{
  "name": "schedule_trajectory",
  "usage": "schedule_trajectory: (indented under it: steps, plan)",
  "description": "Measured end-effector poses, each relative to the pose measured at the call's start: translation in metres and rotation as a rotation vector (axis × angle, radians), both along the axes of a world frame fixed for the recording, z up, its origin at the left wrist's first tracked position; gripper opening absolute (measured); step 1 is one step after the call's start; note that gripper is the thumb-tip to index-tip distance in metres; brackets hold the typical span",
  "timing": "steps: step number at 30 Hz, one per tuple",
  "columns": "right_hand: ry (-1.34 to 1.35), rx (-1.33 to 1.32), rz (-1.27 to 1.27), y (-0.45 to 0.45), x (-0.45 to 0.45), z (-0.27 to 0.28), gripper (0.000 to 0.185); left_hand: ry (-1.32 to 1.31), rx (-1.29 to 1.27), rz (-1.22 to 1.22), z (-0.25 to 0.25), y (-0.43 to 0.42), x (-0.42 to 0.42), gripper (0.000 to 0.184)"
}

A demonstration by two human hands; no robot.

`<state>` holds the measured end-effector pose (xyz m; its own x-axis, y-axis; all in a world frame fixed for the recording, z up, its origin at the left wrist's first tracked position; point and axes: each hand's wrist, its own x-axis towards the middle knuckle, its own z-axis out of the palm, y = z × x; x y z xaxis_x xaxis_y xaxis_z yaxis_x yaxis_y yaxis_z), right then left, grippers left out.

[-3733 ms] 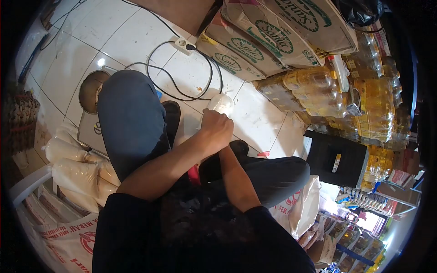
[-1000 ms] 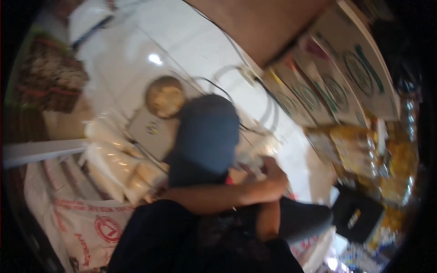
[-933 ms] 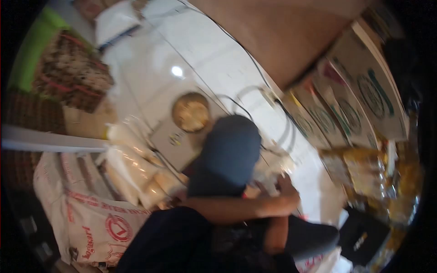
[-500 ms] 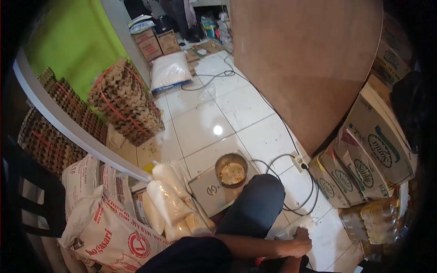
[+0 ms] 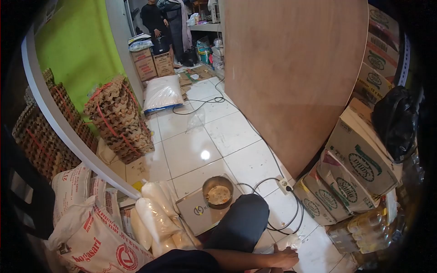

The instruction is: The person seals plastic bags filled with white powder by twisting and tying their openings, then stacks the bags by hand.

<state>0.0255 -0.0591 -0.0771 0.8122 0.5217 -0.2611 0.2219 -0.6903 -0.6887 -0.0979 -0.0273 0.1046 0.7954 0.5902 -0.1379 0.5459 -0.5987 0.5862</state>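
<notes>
My left arm crosses the bottom of the view. My left hand (image 5: 285,258) is closed with its fingers curled, at the near edge of a clear plastic bag (image 5: 291,241) on the floor; what lies inside the fingers is hidden. Below it only a small part of my right hand (image 5: 276,270) shows at the frame's bottom edge, its fingers out of sight. Past my bent knee (image 5: 248,216), a metal bowl (image 5: 205,187) with pale, crumbly contents and orange bits stands on a grey, flat appliance (image 5: 191,222) marked with a yellow and black logo.
Filled plastic bags (image 5: 150,218) and printed flour sacks (image 5: 98,243) stand at left, egg trays (image 5: 119,119) behind. Cable and power socket (image 5: 285,187) lie right of the knee. Sania cartons (image 5: 359,159) and bottles (image 5: 364,230) line the right. A person (image 5: 154,20) stands far back.
The camera view has tilted up, bringing a person into sight at the back. My left hand stays by the plastic bag. Bowl and appliance have not moved.
</notes>
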Motion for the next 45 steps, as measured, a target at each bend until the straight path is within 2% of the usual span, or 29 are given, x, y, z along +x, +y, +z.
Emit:
schedule_trajectory:
  steps: [3, 5, 7, 8, 11, 14, 17, 20, 23, 24, 25, 26, 27, 28, 31, 32, 35, 36, 37, 39, 42, 45]
  plan:
    - [0.013, 0.026, -0.036, 0.004, 0.000, -0.005, 0.059, 0.032, -0.052, 0.026, -0.035, -0.006, 0.022, 0.024]
    - [0.024, 0.045, -0.068, 0.005, 0.002, -0.008, 0.059, 0.003, -0.079, -0.113, -0.018, 0.005, 0.012, 0.020]
    - [0.034, 0.064, -0.091, 0.006, 0.003, -0.008, 0.059, -0.019, 0.031, -0.208, -0.080, 0.002, 0.041, 0.017]
    - [0.039, 0.074, -0.103, 0.007, 0.005, -0.008, 0.059, 0.081, 0.017, -0.364, -0.060, 0.017, 0.039, 0.014]
    - [0.060, 0.112, -0.141, 0.005, 0.009, -0.013, 0.059, 0.041, 0.024, -0.340, -0.062, 0.023, 0.041, 0.011]
    - [0.079, 0.156, -0.180, 0.005, 0.013, -0.015, 0.059, -0.012, 0.039, -0.293, -0.060, 0.025, 0.041, 0.024]
    - [0.096, 0.218, -0.213, 0.001, 0.020, -0.014, 0.059, 0.055, 0.063, -0.272, -0.042, 0.034, 0.038, 0.044]
    - [0.113, 0.313, -0.228, -0.002, 0.030, -0.009, 0.059, 0.000, 0.356, 0.077, -0.020, 0.040, 0.035, 0.067]
    - [0.096, 0.483, -0.174, -0.003, 0.043, 0.019, 0.059, -0.081, 0.055, 0.227, 0.006, 0.055, 0.027, 0.080]
    - [0.050, 0.533, -0.101, -0.004, 0.036, 0.055, 0.054, -0.124, -0.154, 0.229, 0.014, 0.060, 0.026, 0.091]
    - [0.005, 0.581, -0.027, -0.004, 0.027, 0.095, 0.050, -0.200, -0.251, 0.265, 0.003, 0.060, 0.032, 0.093]
    - [-0.016, 0.593, 0.029, -0.004, 0.004, 0.150, 0.053, -0.273, -0.351, 0.298, -0.021, 0.060, 0.046, 0.095]
    - [-0.064, 0.595, 0.095, -0.005, -0.002, 0.179, 0.058, -0.345, -0.455, 0.328, -0.041, 0.063, 0.059, 0.096]
    - [-0.111, 0.593, 0.158, -0.007, -0.005, 0.199, 0.064, -0.589, -0.581, 0.164, -0.054, 0.070, 0.067, 0.097]
    - [-0.322, 0.625, 0.447, -0.017, 0.002, 0.221, 0.074, -0.888, -0.790, 0.143, -0.047, 0.065, 0.071, 0.089]
    - [-0.401, 0.641, 0.564, -0.020, 0.007, 0.226, 0.076, -0.942, -0.871, 0.189, -0.019, 0.060, 0.054, 0.074]
    - [-0.060, 0.622, 0.691, -0.037, 0.006, 0.277, 0.077, -0.916, -1.206, 0.269, 0.027, 0.060, 0.022, 0.065]
    - [-0.160, 0.462, 0.756, -0.039, 0.020, 0.284, 0.090, -0.882, -1.228, 0.267, 0.037, 0.061, 0.014, 0.061]
    - [-0.159, 0.451, 0.717, -0.040, 0.023, 0.286, 0.087, -0.922, -1.269, 0.311, 0.043, 0.058, 0.015, 0.056]
    - [-0.014, 0.459, 0.551, -0.039, 0.023, 0.280, 0.075, -1.035, -1.384, 0.227, 0.037, 0.058, 0.019, 0.055]
    - [0.285, 0.469, 0.617, -0.039, 0.032, 0.259, 0.059, -0.998, -1.376, 0.194, 0.036, 0.060, 0.016, 0.057]
    - [0.208, 0.597, 0.514, -0.041, -0.006, 0.289, 0.049, -1.009, -1.234, 0.128, 0.025, 0.065, 0.025, 0.063]
